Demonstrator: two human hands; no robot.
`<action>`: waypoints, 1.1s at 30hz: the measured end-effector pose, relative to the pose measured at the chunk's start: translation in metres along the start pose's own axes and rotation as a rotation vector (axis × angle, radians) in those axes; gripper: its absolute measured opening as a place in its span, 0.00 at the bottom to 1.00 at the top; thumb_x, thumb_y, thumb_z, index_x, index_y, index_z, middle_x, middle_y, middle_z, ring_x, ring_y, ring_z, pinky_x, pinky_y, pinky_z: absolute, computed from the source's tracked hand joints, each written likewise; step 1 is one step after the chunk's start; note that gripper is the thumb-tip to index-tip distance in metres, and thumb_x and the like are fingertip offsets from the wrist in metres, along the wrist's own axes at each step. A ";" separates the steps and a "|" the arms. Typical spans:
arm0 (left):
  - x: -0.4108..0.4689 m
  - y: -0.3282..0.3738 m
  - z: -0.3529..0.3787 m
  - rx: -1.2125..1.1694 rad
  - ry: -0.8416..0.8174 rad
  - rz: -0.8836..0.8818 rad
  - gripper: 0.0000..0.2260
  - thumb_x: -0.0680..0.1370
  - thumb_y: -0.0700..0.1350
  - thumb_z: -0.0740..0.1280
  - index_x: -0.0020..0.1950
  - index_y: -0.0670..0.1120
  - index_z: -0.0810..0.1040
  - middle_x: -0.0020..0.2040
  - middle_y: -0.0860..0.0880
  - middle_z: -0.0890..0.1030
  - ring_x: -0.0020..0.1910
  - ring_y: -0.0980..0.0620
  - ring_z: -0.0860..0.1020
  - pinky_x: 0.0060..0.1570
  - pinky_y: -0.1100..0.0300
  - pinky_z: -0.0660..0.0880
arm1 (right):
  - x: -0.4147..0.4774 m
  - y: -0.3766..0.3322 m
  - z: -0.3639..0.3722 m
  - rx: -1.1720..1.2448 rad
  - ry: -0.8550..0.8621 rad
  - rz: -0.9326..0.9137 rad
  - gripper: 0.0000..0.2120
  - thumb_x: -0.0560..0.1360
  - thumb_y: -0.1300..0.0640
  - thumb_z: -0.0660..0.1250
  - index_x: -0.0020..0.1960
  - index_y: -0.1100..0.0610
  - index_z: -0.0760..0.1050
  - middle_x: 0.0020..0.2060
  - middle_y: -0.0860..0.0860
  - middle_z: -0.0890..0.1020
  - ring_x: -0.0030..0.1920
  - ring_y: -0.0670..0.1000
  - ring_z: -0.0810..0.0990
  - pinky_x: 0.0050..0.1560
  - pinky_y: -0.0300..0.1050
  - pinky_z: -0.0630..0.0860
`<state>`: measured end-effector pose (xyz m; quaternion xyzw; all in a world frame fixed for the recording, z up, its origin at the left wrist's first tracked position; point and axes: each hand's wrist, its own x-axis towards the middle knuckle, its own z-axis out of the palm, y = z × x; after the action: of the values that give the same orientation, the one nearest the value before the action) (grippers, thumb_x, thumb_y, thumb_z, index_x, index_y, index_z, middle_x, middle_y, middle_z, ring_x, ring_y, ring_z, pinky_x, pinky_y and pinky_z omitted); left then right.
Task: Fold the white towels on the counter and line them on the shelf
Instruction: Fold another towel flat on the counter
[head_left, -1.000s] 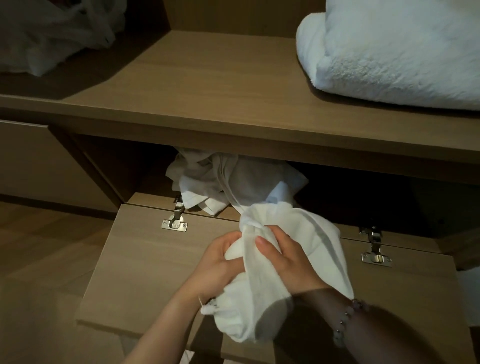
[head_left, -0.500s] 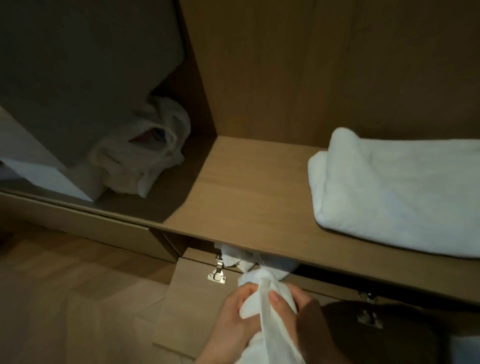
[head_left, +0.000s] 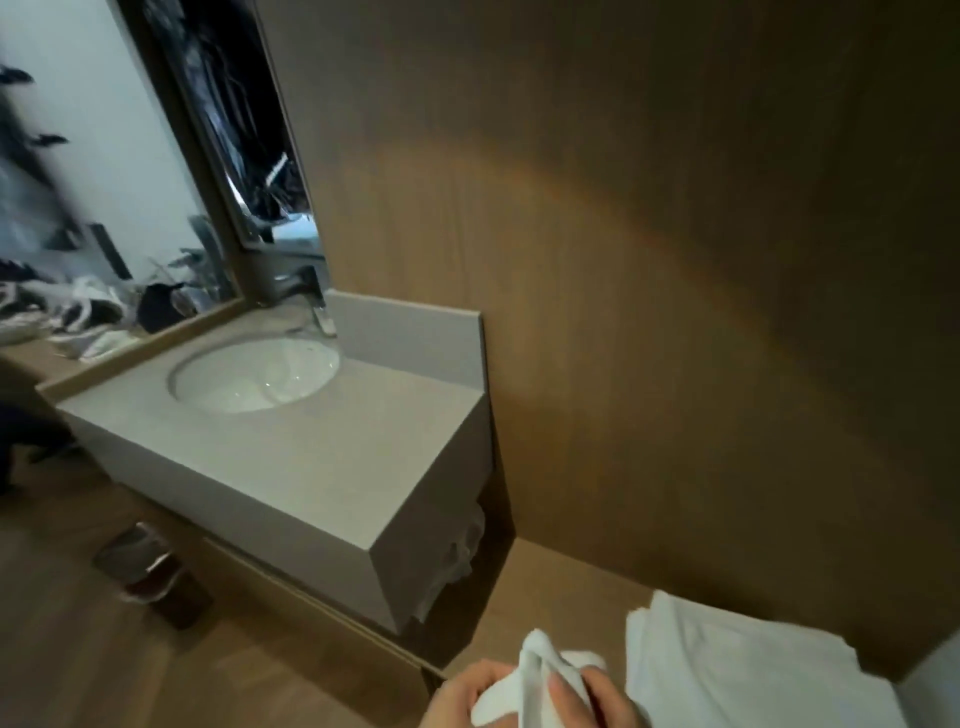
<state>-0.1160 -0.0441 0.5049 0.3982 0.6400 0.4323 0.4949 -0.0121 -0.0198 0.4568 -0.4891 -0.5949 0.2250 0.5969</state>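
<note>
towel (head_left: 524, 686) raised to shelf (head_left: 545, 597) — sink (head_left: 254, 379) left, folded towel (head_left: 753, 675) right

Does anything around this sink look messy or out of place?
Yes. A crumpled white cloth is bunched in the gap under the grey sink counter, at its right end, unlike the folded white towel lying flat on the wooden shelf. The left hand and right hand grip another scrunched white towel.
</note>
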 end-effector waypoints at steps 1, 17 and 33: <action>-0.003 0.023 -0.019 0.060 -0.133 -0.023 0.12 0.64 0.45 0.79 0.41 0.41 0.82 0.41 0.47 0.83 0.48 0.53 0.79 0.55 0.64 0.73 | 0.004 -0.017 -0.007 0.005 -0.154 0.130 0.23 0.71 0.37 0.66 0.35 0.56 0.81 0.32 0.52 0.80 0.42 0.47 0.77 0.57 0.41 0.73; 0.073 0.102 -0.194 0.098 -0.074 0.355 0.20 0.59 0.52 0.70 0.43 0.43 0.70 0.32 0.51 0.71 0.25 0.61 0.66 0.29 0.71 0.63 | 0.087 -0.094 0.152 0.436 -0.163 0.452 0.25 0.71 0.58 0.73 0.22 0.53 0.63 0.23 0.51 0.62 0.30 0.49 0.62 0.33 0.43 0.57; 0.244 0.137 -0.360 0.223 -0.456 0.364 0.20 0.65 0.50 0.71 0.52 0.42 0.76 0.51 0.52 0.81 0.51 0.57 0.77 0.49 0.69 0.70 | 0.168 -0.167 0.315 0.199 0.031 0.377 0.15 0.77 0.56 0.64 0.33 0.57 0.67 0.27 0.48 0.70 0.30 0.46 0.68 0.33 0.38 0.67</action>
<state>-0.5038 0.1696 0.6127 0.6446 0.4743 0.3405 0.4936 -0.3259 0.1528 0.6230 -0.5337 -0.4583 0.3828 0.5988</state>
